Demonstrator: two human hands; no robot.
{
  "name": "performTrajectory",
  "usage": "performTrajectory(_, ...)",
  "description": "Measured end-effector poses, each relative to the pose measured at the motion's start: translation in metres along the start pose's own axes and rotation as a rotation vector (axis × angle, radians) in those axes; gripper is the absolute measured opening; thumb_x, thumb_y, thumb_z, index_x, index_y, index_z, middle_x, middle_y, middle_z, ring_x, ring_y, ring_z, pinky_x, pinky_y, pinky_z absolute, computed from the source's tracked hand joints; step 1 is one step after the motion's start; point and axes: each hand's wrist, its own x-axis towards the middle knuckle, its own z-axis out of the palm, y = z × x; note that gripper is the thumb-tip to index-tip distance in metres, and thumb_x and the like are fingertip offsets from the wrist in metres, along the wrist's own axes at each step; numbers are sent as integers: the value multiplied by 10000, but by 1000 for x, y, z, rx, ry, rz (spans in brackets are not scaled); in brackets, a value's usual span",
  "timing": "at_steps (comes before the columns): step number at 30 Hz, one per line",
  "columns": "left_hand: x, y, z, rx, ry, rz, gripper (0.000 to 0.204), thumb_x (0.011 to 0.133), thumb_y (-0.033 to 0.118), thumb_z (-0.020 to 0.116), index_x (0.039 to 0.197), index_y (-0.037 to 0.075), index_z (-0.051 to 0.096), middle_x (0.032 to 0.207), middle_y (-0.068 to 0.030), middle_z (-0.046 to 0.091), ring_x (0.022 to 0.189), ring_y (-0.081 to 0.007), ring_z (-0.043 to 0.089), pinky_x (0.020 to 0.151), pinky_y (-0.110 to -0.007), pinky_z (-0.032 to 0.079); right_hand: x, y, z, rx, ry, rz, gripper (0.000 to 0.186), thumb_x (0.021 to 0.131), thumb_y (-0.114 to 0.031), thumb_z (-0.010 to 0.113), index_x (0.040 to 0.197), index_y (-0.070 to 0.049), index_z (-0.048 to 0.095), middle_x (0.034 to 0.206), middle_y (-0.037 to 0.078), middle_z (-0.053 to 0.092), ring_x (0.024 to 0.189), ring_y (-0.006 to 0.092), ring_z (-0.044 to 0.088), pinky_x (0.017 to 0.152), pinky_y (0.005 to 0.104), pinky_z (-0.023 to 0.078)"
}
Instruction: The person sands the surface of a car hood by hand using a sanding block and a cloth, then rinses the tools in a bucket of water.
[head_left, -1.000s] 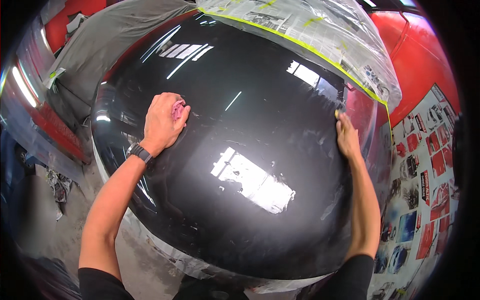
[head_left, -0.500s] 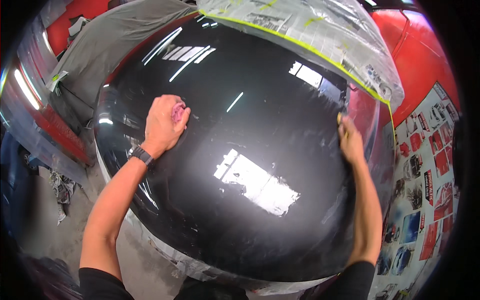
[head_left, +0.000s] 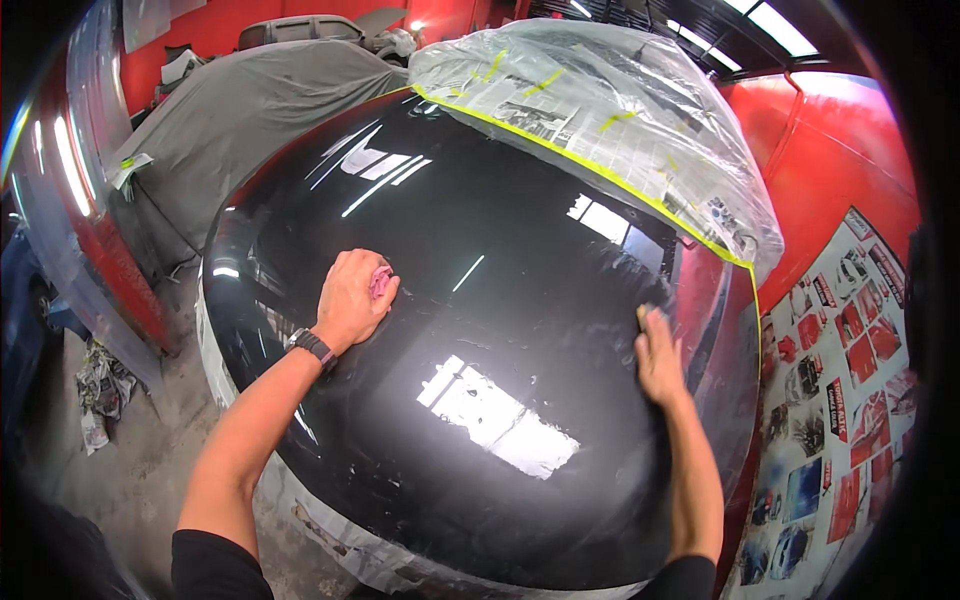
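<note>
A glossy black car hood (head_left: 520,310) spreads wide in front of me, with bright light reflections and dull, smeared patches on it. On its left half, my left hand (head_left: 348,300) is closed around a crumpled pink cloth (head_left: 380,282) and rests on the paint. Near the right edge, my right hand (head_left: 662,362) lies on the surface, its fingertips slightly blurred. A small yellowish piece (head_left: 642,314) shows at those fingertips, mostly hidden under them; its kind is unclear.
Clear plastic sheeting and newspaper (head_left: 600,110), edged with yellow-green tape (head_left: 570,155), cover the car beyond the hood. A grey cover (head_left: 250,110) drapes another vehicle at the far left. A printed poster (head_left: 840,400) stands at right; crumpled paper (head_left: 100,390) lies on the left floor.
The view has tilted up, showing more of the background. My right hand has slid nearer along the hood's right side. My left hand keeps hold of the pink cloth at about the same place.
</note>
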Motion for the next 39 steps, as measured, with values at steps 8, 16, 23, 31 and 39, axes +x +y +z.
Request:
performTrajectory(8,5,13,4,-52,29,15,192,868,178,741,972,38,662,1022,-114,660,998,-337,607,890,-436,501,33,65,-30,-72,-26,146,616,1098,-443,334,1622,-122,287,1713,101,224,1588,288,186,1244,630,154)
performTrajectory(16,-2,-5,-5,52,-10,-6,220,880,151,738,1033,25,641,1014,-127,647,987,-345,606,882,-438,495,-41,-28,3,-20,-102,-137,665,1071,-401,453,1627,-95,255,1693,188,224,1569,362,214,1229,651,178)
performTrajectory(23,11,27,13,-43,-29,3,223,893,142,729,1045,9,635,1040,-126,656,1010,-334,611,896,-427,495,18,86,-29,-37,156,144,437,1095,-299,409,1469,-103,524,1582,131,466,1440,375,453,1194,662,273)
performTrajectory(31,0,-3,-6,36,-41,-42,231,912,142,719,1073,5,627,1056,-126,648,1021,-327,613,911,-420,495,-58,-9,5,-9,121,-68,421,1076,-291,482,1450,-110,555,1565,149,484,1442,354,458,1204,662,250)
performTrajectory(39,7,19,20,-72,-38,-29,219,900,145,728,1045,14,630,1081,-126,649,1032,-339,609,913,-428,492,28,113,-45,-212,156,395,389,1075,-306,450,1397,-147,597,1528,107,539,1385,357,524,1172,694,277)
